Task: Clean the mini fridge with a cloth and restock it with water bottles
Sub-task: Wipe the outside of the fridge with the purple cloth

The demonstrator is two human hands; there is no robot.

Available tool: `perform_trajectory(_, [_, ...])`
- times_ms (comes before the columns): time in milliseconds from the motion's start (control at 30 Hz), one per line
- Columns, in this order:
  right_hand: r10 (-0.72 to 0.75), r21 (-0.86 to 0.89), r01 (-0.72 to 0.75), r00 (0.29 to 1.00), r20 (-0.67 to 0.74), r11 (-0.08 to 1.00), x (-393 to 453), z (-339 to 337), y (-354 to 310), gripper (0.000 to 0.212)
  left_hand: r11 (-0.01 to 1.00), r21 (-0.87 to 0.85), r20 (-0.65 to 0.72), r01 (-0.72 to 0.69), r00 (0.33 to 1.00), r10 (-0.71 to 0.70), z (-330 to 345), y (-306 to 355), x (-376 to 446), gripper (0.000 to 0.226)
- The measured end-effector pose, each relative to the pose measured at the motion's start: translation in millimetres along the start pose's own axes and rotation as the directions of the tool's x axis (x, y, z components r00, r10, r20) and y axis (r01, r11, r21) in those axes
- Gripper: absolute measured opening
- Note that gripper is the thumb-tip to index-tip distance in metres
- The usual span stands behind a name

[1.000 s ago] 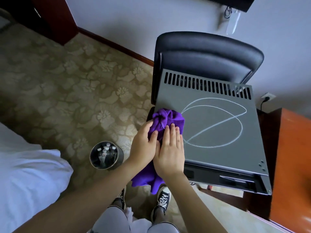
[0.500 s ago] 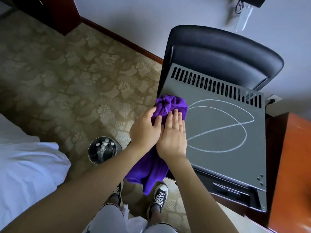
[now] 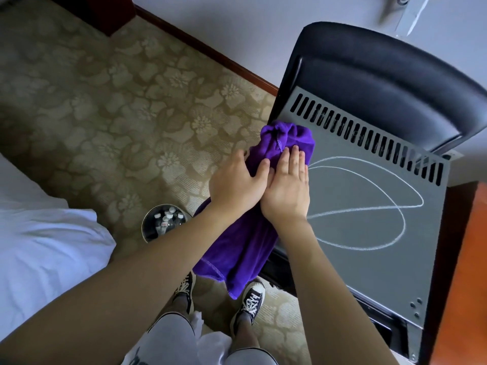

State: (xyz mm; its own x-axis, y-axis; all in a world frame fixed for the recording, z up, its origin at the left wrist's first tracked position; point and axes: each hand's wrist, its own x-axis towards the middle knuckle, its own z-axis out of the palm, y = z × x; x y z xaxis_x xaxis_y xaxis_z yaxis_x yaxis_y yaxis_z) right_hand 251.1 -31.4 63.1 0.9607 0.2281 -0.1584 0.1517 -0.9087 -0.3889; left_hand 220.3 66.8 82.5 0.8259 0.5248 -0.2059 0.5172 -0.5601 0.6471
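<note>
A grey mini fridge (image 3: pixel 374 259) stands before me, its flat top marked with looping white chalk lines (image 3: pixel 369 204). A purple cloth (image 3: pixel 242 243) lies along the top's left edge and hangs down the side. My left hand (image 3: pixel 237 185) grips the cloth at the edge. My right hand (image 3: pixel 288 188) lies flat on the cloth beside it, fingers together, pressing it onto the top. Several water bottles (image 3: pixel 168 219) stand in a round metal bucket (image 3: pixel 147 227) on the carpet to the left.
A black chair back (image 3: pixel 382 83) rises behind the fridge against the wall. A white bed (image 3: pixel 39 246) fills the lower left. An orange-brown wooden cabinet (image 3: pixel 469 272) is at the right. My sneakers (image 3: pixel 250 301) stand on patterned carpet below the fridge.
Both hands have slid the cloth farther up the fridge top's left edge toward the vents. The camera has leaned in closer.
</note>
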Motion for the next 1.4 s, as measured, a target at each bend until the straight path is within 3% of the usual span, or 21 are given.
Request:
perform_trajectory(400, [0.0,0.033,0.002,0.998,-0.059,0.999,39.3,-5.2,3.4,0.06,1.0,-0.029,0.025,-0.011,1.0,0.012,-1.4,-5.3,-2.0,0.051])
perform_trajectory(633, [-0.012,0.013,0.013,0.998,-0.062,1.0,68.1,-13.8,6.3,0.062,0.969,0.223,0.05,-0.104,0.994,0.095,8.2,14.2,6.2,0.051])
perform_trajectory(967, [0.056,-0.031,-0.058,0.997,-0.045,0.998,115.3,-25.9,14.7,0.057,0.984,0.157,0.082,-0.087,0.994,0.075,0.5,13.8,24.1,0.061])
perform_trajectory(1133, [0.082,-0.027,-0.082,0.996,-0.024,0.996,138.0,-32.3,16.7,0.058,0.98,0.152,-0.01,-0.129,0.991,0.132,10.5,9.4,14.8,0.063])
perform_trajectory(1300, [0.217,0.006,-0.217,0.976,-0.004,0.976,143.3,-29.0,-7.9,0.075,0.981,0.157,-0.098,-0.116,0.986,0.133,22.0,7.2,11.7,0.065])
perform_trajectory(1400, [0.153,-0.073,-0.158,0.986,-0.065,0.985,134.7,-17.7,-14.2,0.09,0.983,0.15,-0.111,-0.108,0.986,0.125,25.5,4.6,8.0,0.061])
